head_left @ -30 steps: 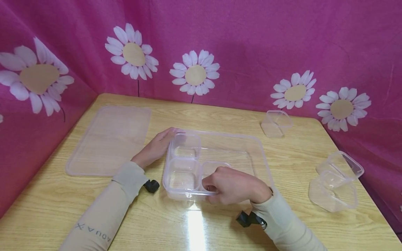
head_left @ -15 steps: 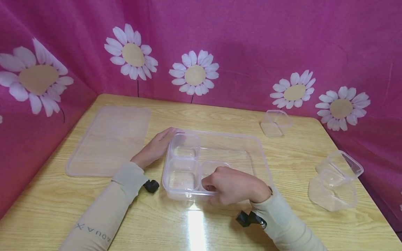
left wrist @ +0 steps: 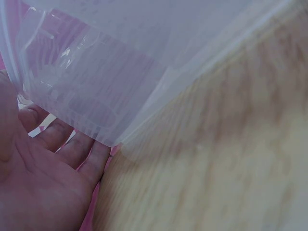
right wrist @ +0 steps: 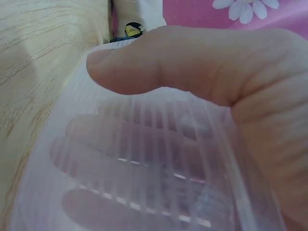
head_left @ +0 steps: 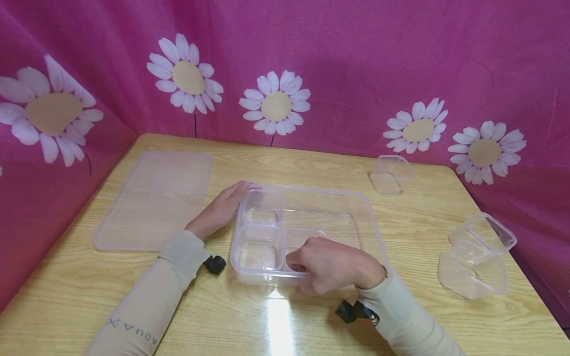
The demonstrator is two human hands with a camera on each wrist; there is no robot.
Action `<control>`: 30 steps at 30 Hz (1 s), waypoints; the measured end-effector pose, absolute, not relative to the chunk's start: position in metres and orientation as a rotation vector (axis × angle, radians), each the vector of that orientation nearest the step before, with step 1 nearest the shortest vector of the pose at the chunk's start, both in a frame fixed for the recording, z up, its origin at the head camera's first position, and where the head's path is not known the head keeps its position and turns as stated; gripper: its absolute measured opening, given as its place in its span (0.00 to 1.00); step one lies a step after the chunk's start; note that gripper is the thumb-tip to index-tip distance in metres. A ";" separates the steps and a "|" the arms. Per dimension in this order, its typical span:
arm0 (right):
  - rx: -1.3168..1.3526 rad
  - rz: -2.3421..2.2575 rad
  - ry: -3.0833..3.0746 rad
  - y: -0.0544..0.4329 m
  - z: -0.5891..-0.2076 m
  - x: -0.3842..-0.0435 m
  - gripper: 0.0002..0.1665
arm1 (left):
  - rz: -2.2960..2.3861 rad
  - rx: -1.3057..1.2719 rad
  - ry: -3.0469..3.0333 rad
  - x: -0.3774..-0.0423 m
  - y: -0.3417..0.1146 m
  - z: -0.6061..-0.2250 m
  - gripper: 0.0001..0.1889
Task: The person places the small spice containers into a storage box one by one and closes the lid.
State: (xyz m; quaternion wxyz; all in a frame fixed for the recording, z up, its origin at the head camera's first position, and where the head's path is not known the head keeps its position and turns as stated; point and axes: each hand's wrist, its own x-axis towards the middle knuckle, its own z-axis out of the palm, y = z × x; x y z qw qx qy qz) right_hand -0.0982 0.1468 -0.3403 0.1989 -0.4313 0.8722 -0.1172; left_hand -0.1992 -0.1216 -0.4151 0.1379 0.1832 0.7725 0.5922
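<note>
Cups [head_left: 261, 235]: three inside one box [head_left: 320, 200], three outside; one lid [head_left: 156, 198]

The box [head_left: 329, 215] and small cups [head_left: 260, 249] are clear, glossy plastic, the sheet [head_left: 156, 200] cloudier, matt plastic, the table [head_left: 213, 321] shiny wood grain, the backdrop [head_left: 338, 59] creased cloth.

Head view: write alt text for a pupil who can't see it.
A person's right hand pinches the near side of a clear plastic box at one of three clear cups inside it, while the left hand rests against its far-left corner. A flat lid lies left; three more cups sit right, on a wood-grain table before a magenta daisy-print curtain.
</note>
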 end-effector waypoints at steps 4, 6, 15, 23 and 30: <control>-1.197 -0.320 2.440 0.147 -0.340 -0.098 0.22 | 1.708 0.538 2.246 -0.200 -0.121 -0.414 0.30; -1.193 -0.326 2.433 0.147 -0.339 -0.098 0.21 | 1.705 0.540 2.247 -0.200 -0.121 -0.414 0.30; -1.176 -0.331 2.409 0.147 -0.337 -0.096 0.17 | 1.707 0.510 2.229 -0.199 -0.121 -0.415 0.31; -1.189 -0.366 2.389 0.149 -0.333 -0.094 0.17 | 1.705 0.531 2.238 -0.199 -0.122 -0.416 0.32; -1.208 -0.410 2.376 0.151 -0.331 -0.093 0.17 | 1.708 0.513 2.229 -0.199 -0.121 -0.416 0.32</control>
